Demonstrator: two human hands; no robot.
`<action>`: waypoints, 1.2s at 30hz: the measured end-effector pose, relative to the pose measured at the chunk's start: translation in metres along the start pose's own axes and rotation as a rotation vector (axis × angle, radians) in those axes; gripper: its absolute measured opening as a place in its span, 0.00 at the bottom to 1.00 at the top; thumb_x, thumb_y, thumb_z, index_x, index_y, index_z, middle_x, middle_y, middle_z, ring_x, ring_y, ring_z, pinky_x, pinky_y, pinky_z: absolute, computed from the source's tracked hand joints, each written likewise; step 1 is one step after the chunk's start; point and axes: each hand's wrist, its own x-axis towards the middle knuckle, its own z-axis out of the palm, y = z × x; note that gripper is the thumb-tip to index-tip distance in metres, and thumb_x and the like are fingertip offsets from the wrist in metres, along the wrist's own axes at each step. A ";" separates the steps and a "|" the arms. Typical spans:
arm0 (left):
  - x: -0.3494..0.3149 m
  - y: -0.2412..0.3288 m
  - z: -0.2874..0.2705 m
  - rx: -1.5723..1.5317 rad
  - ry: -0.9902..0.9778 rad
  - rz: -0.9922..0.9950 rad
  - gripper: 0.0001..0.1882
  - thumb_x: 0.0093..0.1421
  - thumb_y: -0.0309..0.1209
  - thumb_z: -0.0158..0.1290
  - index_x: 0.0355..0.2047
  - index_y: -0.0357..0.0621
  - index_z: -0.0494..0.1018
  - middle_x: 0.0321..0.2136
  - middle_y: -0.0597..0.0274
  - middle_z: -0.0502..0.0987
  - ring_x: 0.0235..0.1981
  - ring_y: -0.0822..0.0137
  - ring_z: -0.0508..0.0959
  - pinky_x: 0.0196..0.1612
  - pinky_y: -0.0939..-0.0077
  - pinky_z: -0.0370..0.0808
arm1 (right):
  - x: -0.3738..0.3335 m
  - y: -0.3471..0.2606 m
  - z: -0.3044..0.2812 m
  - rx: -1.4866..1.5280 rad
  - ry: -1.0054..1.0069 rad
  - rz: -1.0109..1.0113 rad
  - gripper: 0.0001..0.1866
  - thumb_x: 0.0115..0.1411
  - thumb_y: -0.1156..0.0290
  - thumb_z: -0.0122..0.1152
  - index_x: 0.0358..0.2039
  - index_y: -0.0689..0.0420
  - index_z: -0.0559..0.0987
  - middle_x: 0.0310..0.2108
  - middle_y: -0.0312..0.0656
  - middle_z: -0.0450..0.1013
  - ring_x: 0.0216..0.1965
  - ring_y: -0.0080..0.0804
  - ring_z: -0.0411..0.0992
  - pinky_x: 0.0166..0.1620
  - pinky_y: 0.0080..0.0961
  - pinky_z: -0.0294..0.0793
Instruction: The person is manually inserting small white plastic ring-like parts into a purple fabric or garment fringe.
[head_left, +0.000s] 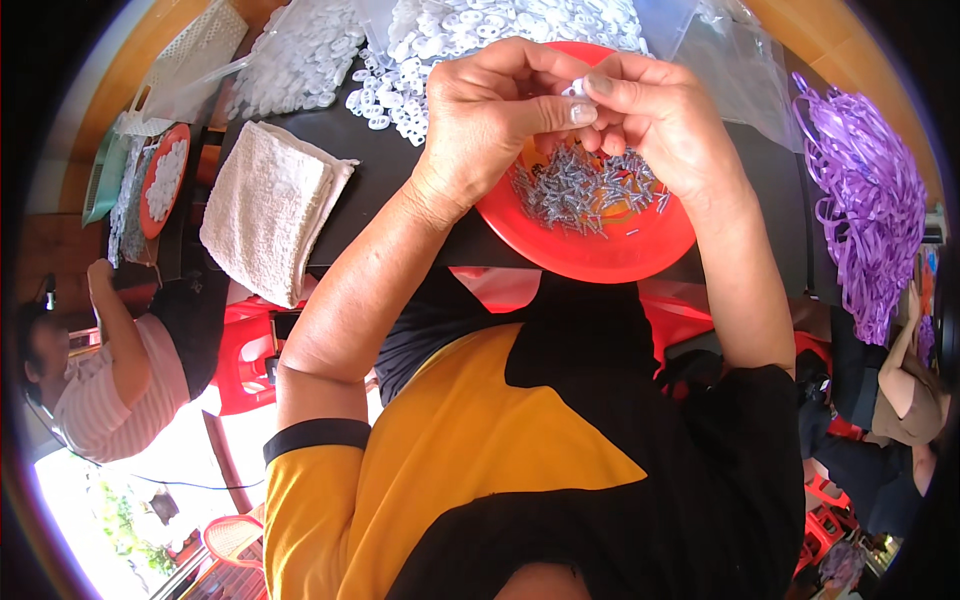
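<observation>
Left hand: I see the left hand [475,118] bent inward, its thumb and fingers curled close at the white piece; whether they grip it, I can't tell from here.
Right hand: I have the right hand [668,125] pinching, its thumb laid on the same piece, other fingers folded under.
White piece: the small white piece [576,88] sits between the two sets of fingertips, above the bowl.
Bowl: the red bowl [592,262] stands under both hands, its near rim toward the wearer.
Pins: loose grey metal pins [575,190] lie heaped in the bowl, just below the fingers.
Pile: I make out a large white pile [470,28] beyond the hands, some of it spilling close beside the left one.
Plastic: a clear bag [745,80] lies beyond and right of the right hand.
Towel: a folded beige towel [270,210] rests left of the left forearm.
Ribbons: a purple tangle of ribbons [870,200] hangs well to the right of the right hand.
Table: the dark table [390,170] shows between towel and left wrist.
Co-worker: I notice a person in a striped top [125,390], far left of the hands.
</observation>
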 end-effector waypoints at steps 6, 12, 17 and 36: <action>0.000 0.006 0.003 0.056 0.008 -0.051 0.13 0.56 0.17 0.61 0.42 0.31 0.75 0.31 0.53 0.82 0.25 0.71 0.81 0.26 0.82 0.77 | -0.003 -0.004 0.001 -0.029 0.015 -0.012 0.13 0.62 0.64 0.63 0.32 0.63 0.80 0.21 0.37 0.73 0.21 0.23 0.73 0.23 0.15 0.66; 0.001 0.003 0.004 0.010 0.053 -0.048 0.13 0.53 0.20 0.65 0.39 0.33 0.77 0.26 0.61 0.80 0.22 0.78 0.78 0.20 0.86 0.73 | -0.006 -0.008 0.003 -0.127 0.018 -0.052 0.12 0.62 0.64 0.63 0.32 0.62 0.80 0.23 0.36 0.74 0.23 0.22 0.73 0.26 0.15 0.68; 0.000 0.005 0.005 0.098 0.008 -0.019 0.15 0.53 0.19 0.65 0.41 0.33 0.76 0.30 0.59 0.81 0.28 0.74 0.80 0.28 0.83 0.77 | -0.004 -0.004 0.002 -0.125 0.034 -0.066 0.12 0.62 0.65 0.62 0.32 0.62 0.80 0.24 0.36 0.75 0.23 0.22 0.73 0.27 0.15 0.68; -0.002 0.008 0.008 0.217 0.111 -0.150 0.08 0.56 0.28 0.65 0.30 0.37 0.78 0.22 0.66 0.78 0.21 0.80 0.76 0.24 0.86 0.71 | -0.007 0.004 0.013 -0.228 0.226 -0.257 0.10 0.61 0.66 0.63 0.32 0.61 0.80 0.20 0.34 0.72 0.22 0.18 0.69 0.26 0.14 0.64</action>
